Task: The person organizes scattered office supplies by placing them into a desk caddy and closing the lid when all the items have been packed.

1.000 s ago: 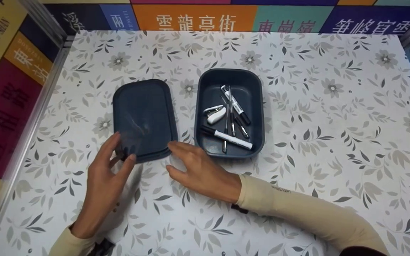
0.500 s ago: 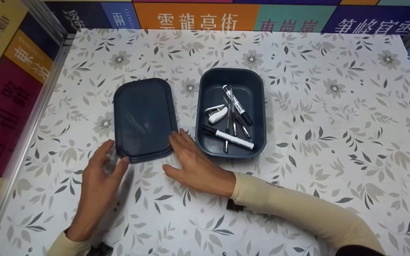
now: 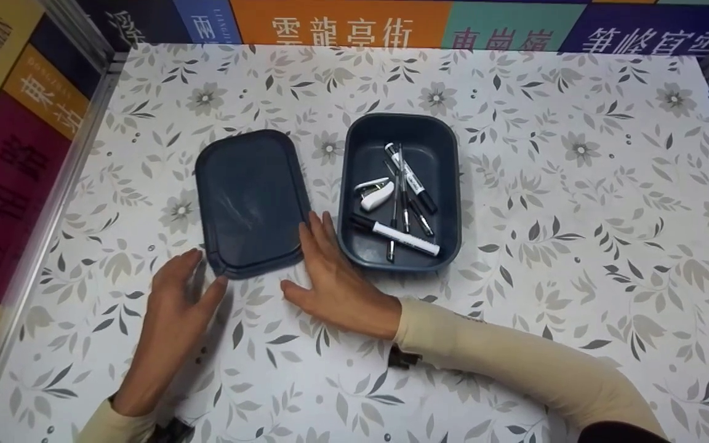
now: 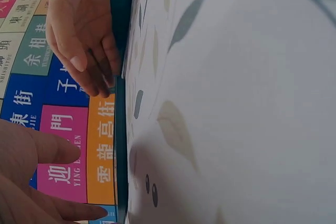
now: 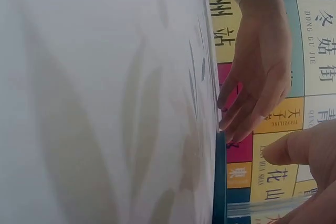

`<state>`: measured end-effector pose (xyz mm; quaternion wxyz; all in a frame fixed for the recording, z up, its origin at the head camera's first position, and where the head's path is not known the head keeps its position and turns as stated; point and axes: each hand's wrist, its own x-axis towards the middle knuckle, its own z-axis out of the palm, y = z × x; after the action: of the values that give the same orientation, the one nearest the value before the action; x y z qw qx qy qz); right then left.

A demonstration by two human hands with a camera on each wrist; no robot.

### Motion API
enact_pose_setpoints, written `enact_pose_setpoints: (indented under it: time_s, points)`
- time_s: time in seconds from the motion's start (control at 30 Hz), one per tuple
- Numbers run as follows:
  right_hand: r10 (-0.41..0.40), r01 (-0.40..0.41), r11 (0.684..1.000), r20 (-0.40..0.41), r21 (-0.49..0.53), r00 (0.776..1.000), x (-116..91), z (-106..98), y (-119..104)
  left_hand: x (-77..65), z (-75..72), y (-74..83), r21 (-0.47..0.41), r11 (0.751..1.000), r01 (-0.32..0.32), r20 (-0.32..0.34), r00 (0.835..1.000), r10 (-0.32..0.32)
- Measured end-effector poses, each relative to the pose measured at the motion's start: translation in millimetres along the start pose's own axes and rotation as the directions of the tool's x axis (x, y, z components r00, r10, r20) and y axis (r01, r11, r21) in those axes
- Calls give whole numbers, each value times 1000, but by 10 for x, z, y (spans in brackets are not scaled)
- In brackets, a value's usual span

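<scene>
A dark blue rectangular lid (image 3: 250,203) lies flat on the table, slightly tilted to the left. At its lower left corner is my left hand (image 3: 173,314), thumb and fingers spread apart, with the thumb tip right by the lid's edge. My right hand (image 3: 345,289) has its fingertips at the lid's lower right edge, fingers extended and thumb apart. To the right stands the matching dark blue box (image 3: 455,184), holding a white stapler (image 3: 377,195), a white marker (image 3: 405,239) with a black cap, another marker (image 3: 413,178) and several pens (image 3: 405,212).
The table (image 3: 576,258) has a white cloth printed with leaves and flowers. Panels with large Chinese characters (image 3: 342,27) stand along its back and sides. The box sits close beside my right hand.
My left hand has drawn back slightly from the lid's lower left corner. The right hand's fingers have slid a little upward along the lid's right edge. The box's contents look the same.
</scene>
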<state>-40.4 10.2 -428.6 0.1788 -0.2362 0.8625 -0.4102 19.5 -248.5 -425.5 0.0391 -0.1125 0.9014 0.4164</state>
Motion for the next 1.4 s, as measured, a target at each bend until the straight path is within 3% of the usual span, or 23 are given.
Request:
enact_pose_setpoints:
  time_s: [0.27, 0.47, 0.63, 0.77, 0.93, 1.17, 1.4]
  points:
    - [61, -61, 998, 7, -13, 998, 13, -8, -10, 14, 19, 6, 44, 998, -41, 15, 999, 41]
    - [75, -75, 997, 7, -20, 997, 31, -4, -15, 19, 44, 15, 29, 995, -93, 22, 995, 93]
    - [68, -69, 998, -16, -14, 998, 35, -3, -13, 13, 42, 16, 8, 995, -95, 24, 995, 95]
    - [46, -46, 999, -40, -4, 998, 41, 1, -4, 3, 41, 11, -23, 997, -75, 1, 997, 75]
    - [9, -9, 1000, -51, 17, 999, 18, 12, -7, -15, 50, 9, -85, 996, -24, -81, 997, 18]
    - [-35, 40, 998, -96, 51, 995, -42, 32, -28, -22, 60, 5, -296, 955, -14, -151, 988, -32]
    - [-113, 131, 988, -197, 79, 974, -11, 52, -23, -11, 36, 3, -300, 954, 21, -193, 978, -83]
